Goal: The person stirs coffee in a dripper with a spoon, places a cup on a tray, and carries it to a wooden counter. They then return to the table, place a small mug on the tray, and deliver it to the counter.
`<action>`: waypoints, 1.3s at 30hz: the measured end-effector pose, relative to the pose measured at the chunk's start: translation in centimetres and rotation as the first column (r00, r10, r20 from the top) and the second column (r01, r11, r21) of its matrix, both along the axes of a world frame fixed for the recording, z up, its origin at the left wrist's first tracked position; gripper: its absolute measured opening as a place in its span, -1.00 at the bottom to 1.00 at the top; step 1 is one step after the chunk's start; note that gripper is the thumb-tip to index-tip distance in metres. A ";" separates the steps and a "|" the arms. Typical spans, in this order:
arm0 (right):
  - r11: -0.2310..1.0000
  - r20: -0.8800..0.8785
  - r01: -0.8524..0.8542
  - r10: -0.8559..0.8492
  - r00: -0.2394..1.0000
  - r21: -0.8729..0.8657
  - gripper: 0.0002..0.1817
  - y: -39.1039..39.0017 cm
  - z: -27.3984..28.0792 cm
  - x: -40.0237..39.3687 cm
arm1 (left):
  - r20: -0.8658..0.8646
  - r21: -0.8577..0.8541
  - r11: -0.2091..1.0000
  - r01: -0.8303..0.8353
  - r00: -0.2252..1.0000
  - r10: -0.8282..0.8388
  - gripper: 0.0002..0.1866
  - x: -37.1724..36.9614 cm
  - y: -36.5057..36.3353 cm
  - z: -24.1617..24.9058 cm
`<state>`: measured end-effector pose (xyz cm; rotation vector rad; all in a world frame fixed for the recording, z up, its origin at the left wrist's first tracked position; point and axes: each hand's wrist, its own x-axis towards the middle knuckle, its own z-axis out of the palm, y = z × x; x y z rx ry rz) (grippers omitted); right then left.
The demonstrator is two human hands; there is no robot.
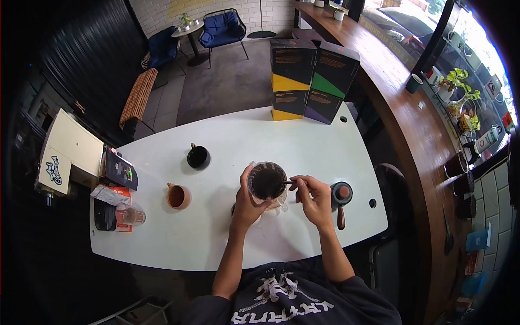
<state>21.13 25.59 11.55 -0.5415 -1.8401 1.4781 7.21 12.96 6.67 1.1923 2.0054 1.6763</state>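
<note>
I see the glass dripper (267, 181) full of dark coffee grounds near the middle of the white table (227, 238), sitting on a vessel I can barely make out beneath it. My left hand (246, 203) wraps the dripper's left wall, thumb and fingers curled around the glass, so the dripper sits partly inside that grasp, just right of the palm. My right hand (315, 199) is just right of the dripper, fingers pinched shut on a thin spoon (290, 183) whose far end reaches over the dripper's right rim and onto the grounds. The dripper lies between my two hands, touching the left one and met only by the spoon from the right.

Just right of the dripper, beyond my right hand, stands a dark round pot (341, 194) with a brown knob and a wooden handle pointing toward me. Left of the dripper and a little farther from me is a black cup (198, 157); further left, well apart, is a brown cup (178, 196). Far left of the dripper, at the table's edge, a clear glass (130, 214) sits on a dark scale, with an orange packet (112, 194) and a black booklet (120, 169) beside it. Beyond the dripper, at the table's far edge, stand stacked dark boxes (311, 81) with yellow, green and purple bands.
</note>
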 end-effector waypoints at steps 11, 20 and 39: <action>0.995 0.040 -0.049 0.046 0.998 0.083 -0.79 0.4 -0.2 0.0 | 0.092 -0.006 1.000 0.002 0.996 -0.002 0.25 0.3 0.1 0.8; 0.982 0.095 -0.117 0.103 0.990 0.145 -0.36 1.1 -1.1 -0.1 | 0.036 0.058 0.998 -0.037 0.999 0.035 0.34 -0.4 -1.2 1.0; 0.990 0.114 -0.139 0.138 0.984 -0.002 0.24 -2.3 -3.1 -2.7 | -0.011 -0.322 0.946 0.029 0.999 -0.034 0.20 -0.1 -8.8 -1.2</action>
